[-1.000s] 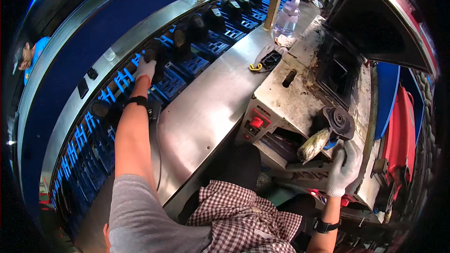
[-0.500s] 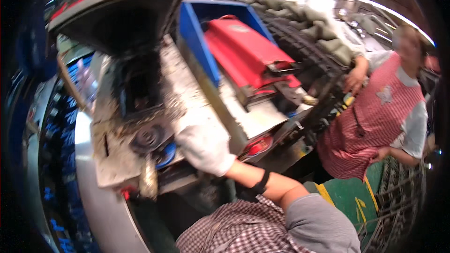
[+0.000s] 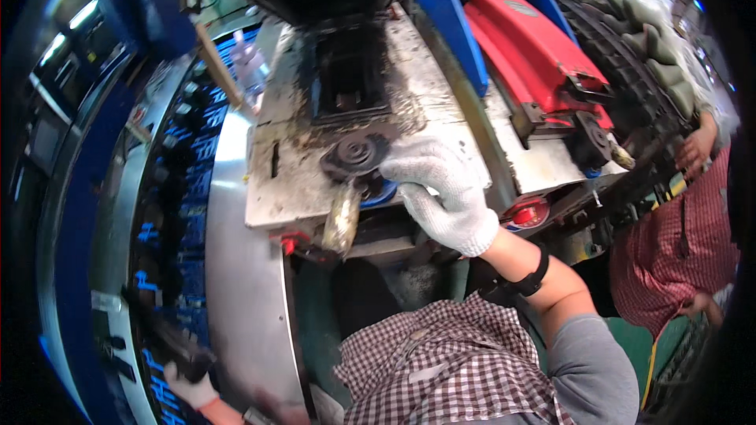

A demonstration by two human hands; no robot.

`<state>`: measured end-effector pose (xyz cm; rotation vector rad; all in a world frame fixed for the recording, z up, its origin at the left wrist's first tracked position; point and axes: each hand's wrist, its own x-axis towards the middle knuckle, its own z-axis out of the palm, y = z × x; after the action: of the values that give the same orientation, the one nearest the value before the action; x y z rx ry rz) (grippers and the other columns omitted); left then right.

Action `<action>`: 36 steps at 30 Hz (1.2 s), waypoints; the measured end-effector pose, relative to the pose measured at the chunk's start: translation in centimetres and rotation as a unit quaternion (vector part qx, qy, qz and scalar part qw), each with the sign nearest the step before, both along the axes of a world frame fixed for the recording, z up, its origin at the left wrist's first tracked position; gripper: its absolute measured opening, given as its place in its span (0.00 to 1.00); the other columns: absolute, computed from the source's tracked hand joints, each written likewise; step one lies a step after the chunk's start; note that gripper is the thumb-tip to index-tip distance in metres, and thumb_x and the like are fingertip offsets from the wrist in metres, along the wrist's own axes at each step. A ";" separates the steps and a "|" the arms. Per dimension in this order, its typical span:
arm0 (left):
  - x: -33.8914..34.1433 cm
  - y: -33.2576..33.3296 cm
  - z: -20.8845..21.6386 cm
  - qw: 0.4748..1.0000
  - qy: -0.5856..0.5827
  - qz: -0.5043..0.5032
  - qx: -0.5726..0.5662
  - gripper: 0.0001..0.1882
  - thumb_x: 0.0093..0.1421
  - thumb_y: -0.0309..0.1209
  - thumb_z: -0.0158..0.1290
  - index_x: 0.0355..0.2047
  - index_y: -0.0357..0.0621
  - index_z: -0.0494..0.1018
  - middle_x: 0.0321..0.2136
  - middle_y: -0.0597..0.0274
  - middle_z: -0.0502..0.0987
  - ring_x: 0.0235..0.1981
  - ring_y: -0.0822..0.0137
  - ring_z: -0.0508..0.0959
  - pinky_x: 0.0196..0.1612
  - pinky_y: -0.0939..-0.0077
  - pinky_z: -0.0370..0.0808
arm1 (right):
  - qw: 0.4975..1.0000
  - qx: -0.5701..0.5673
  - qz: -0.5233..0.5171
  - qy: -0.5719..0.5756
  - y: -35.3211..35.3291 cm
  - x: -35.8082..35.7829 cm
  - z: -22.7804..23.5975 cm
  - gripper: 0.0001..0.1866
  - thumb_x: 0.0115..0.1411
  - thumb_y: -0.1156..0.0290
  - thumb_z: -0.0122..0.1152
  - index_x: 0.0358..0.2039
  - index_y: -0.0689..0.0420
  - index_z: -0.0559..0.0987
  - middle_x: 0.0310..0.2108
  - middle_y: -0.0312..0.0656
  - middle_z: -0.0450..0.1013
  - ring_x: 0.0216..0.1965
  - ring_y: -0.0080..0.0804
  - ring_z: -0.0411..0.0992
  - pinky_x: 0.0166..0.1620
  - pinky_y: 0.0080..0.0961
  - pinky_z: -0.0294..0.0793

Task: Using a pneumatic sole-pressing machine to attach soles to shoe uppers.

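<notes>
Metal worktop (image 3: 248, 291) left of right hand (image 3: 441, 197), half-curled beside round part (image 3: 354, 153), grip unclear; left hand (image 3: 189, 387) blurred, hold unclear. Step: apparently handling part; next calls for firm contact.

Green floor (image 3: 632, 344), yellow line (image 3: 650, 370); bright tube light (image 3: 83, 13).

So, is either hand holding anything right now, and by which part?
The left hand seems to hold a dark item by its near end, though blur hides the grip. The right hand, by the round black fitting, shows nothing in its grasp.
</notes>
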<state>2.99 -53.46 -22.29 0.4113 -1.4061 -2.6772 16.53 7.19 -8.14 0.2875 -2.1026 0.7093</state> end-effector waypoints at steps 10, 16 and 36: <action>-4.2 33.1 16.5 0.846 0.137 -0.456 0.240 0.34 0.64 0.44 0.48 0.65 0.33 0.66 0.59 0.44 0.75 0.59 0.51 0.77 0.66 0.53 0.72 | 0.856 -0.300 0.300 -0.294 -7.9 -9.4 6.5 0.55 0.65 0.48 0.60 0.77 0.65 0.39 0.71 0.62 0.57 0.70 0.51 0.61 0.71 0.36 0.61; -7.7 41.6 20.0 0.866 0.158 -0.460 -0.114 0.28 0.71 0.43 0.52 0.64 0.36 0.69 0.62 0.49 0.74 0.64 0.62 0.72 0.71 0.63 0.62 | 0.694 -0.588 0.285 -0.303 1.0 -13.3 7.5 0.24 0.65 0.55 0.59 0.58 0.53 0.73 0.46 0.41 0.77 0.44 0.31 0.80 0.43 0.37 0.83; -16.3 53.9 43.7 0.466 0.633 0.003 -0.618 0.32 0.65 0.46 0.54 0.62 0.36 0.70 0.55 0.37 0.77 0.59 0.43 0.75 0.62 0.56 0.71 | 0.867 0.052 -0.204 -0.451 8.8 -26.4 3.1 0.54 0.58 0.28 0.56 0.68 0.64 0.66 0.60 0.70 0.70 0.63 0.64 0.69 0.64 0.44 0.71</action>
<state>-13.33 0.48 21.36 -1.3122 -1.8405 -0.5304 -9.84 15.97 -5.07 -0.5430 -2.9501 0.5083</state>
